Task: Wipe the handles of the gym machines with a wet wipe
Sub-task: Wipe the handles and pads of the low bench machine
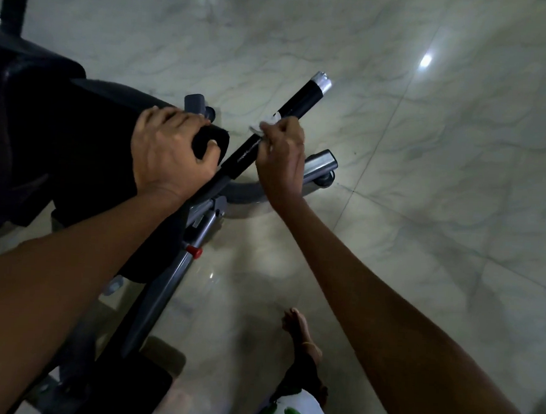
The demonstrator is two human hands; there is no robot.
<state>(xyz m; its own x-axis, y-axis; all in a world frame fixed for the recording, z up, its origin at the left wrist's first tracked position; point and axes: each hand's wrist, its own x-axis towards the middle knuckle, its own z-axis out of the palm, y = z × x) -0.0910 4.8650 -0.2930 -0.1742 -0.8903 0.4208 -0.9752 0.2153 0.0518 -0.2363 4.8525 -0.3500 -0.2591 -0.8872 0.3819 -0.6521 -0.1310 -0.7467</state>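
1. Black padding of the gym machine (63,139) filled the left side, and the left hand (170,150) gripped the pad's end, fingers curled over its edge.
2. The black foam handle (297,105) ran diagonally up to a silver cap.
3. The right hand (282,156) held the white wet wipe (263,127) bunched in its fingers, pressed against the handle's middle.
4. Marble floor (440,184) lay beneath.

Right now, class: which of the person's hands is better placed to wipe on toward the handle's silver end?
The right hand: it already pinches the wet wipe against the black handle. The left hand grips the black pad, steadying.
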